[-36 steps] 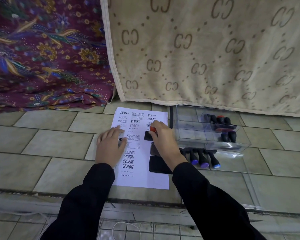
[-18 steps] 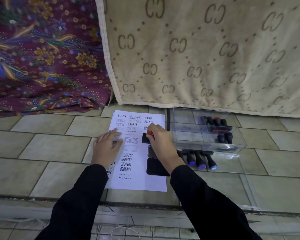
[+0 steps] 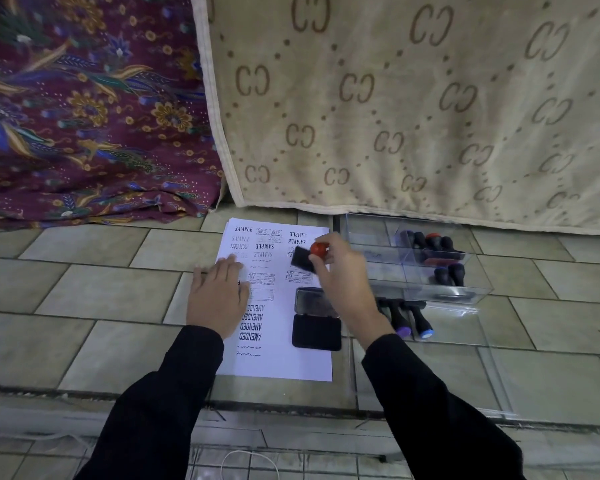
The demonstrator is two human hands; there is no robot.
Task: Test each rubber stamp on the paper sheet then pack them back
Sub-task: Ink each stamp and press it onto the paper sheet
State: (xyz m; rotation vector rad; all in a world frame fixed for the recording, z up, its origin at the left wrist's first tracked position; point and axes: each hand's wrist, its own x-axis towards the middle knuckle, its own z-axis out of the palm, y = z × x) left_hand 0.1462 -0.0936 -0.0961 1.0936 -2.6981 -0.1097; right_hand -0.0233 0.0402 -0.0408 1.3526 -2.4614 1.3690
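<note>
A white paper sheet (image 3: 281, 362) lies on the tiled floor, covered with several stamped prints. My left hand (image 3: 219, 296) rests flat on its left edge. My right hand (image 3: 343, 282) grips a red-knobbed rubber stamp (image 3: 307, 254), lifted and tilted above the sheet's upper right. An open black ink pad (image 3: 316, 320) sits on the sheet just under my right wrist. To the right a clear plastic box (image 3: 371, 244) holds several black-handled stamps (image 3: 430, 244). Three more stamps (image 3: 409, 320) lie on the floor in front of the box.
A beige patterned blanket (image 3: 413, 109) hangs right behind the box and sheet. A maroon floral cloth (image 3: 84, 116) fills the back left. A clear lid (image 3: 492, 386) lies on the tiles at the right. A ledge edge (image 3: 84, 393) runs across below the sheet.
My right hand has lifted the red-knobbed stamp off the paper and tilted it, leaving a fresh print beneath. My left hand stays pressed on the sheet.
</note>
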